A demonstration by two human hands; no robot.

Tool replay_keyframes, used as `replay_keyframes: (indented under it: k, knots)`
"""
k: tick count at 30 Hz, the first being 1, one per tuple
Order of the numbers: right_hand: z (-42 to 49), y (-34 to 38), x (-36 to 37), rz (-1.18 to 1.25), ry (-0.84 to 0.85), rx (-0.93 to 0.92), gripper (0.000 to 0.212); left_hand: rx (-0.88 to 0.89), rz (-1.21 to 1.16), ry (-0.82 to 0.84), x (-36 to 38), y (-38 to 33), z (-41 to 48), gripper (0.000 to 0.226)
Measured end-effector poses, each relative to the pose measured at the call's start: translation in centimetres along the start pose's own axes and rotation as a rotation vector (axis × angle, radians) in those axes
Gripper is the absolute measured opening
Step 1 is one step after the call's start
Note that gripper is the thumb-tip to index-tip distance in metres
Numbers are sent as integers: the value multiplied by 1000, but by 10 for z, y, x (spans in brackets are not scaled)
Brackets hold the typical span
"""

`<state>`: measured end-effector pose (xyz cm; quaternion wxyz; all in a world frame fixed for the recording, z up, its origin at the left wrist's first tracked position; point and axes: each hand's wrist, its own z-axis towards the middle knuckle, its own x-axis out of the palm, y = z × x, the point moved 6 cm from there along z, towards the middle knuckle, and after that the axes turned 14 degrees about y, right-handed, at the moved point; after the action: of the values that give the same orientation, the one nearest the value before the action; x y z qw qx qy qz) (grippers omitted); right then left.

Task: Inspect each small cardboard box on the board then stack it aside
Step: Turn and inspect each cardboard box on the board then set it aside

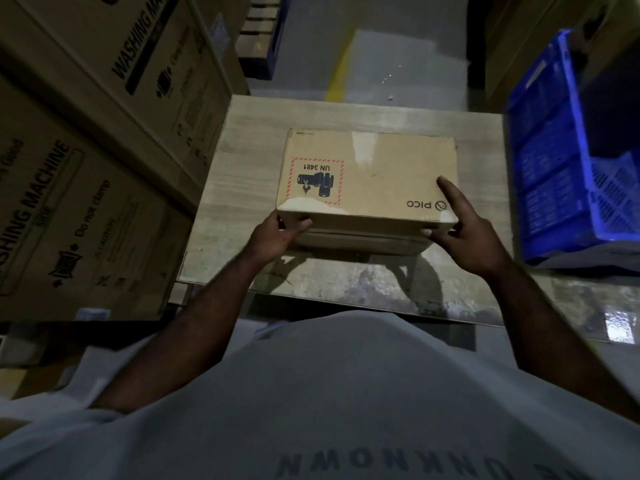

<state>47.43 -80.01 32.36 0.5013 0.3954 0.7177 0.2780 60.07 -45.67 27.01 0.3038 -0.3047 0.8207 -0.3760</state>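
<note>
Tall washing-machine cartons (86, 202) stand left of the surface (239, 188). The left grip (273, 237) curls round the near-left corner of the cardboard box (374, 181), which lies flat mid-surface. The right grip (464, 233) pinches its near-right corner, forefinger straight along the top, thumb on the front. A blue crate (554, 185) stands at the right.

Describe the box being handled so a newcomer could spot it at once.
Between the washing-machine cartons and the blue crate lies a wooden board. At its middle is the cardboard box. Only it bears a red-bordered UN 3481 label and PICO logo.
</note>
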Motion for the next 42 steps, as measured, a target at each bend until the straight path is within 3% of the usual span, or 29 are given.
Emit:
replay_keyframes:
  k: [8, 14, 18, 23, 27, 31, 38, 42]
  knots:
    - [3, -11, 11, 128, -95, -2, 111, -2, 66, 29, -3, -1, 10, 50]
    - [13, 6, -2, 94, -161, 1, 107, 76, 260, -134, -19, -33, 13, 49]
    - [25, 24, -24, 46, -265, -14, 94, 120, 419, -312, -37, -64, 18, 51]
    - [38, 38, -37, 38, -298, -40, 67, 129, 442, -421, -48, -89, 23, 48]
    - [47, 30, -33, 36, -263, -2, 68, 101, 444, -431, -48, -91, 30, 52]
    - [58, 18, -30, 60, -239, 33, 71, 52, 414, -452, -47, -84, 34, 71]
    - [75, -12, -18, 98, -185, 116, 87, 102, 250, -349, -31, -68, 49, 44]
    - [82, -19, -13, 122, -185, 104, 70, 113, 274, -299, -25, -64, 61, 33]
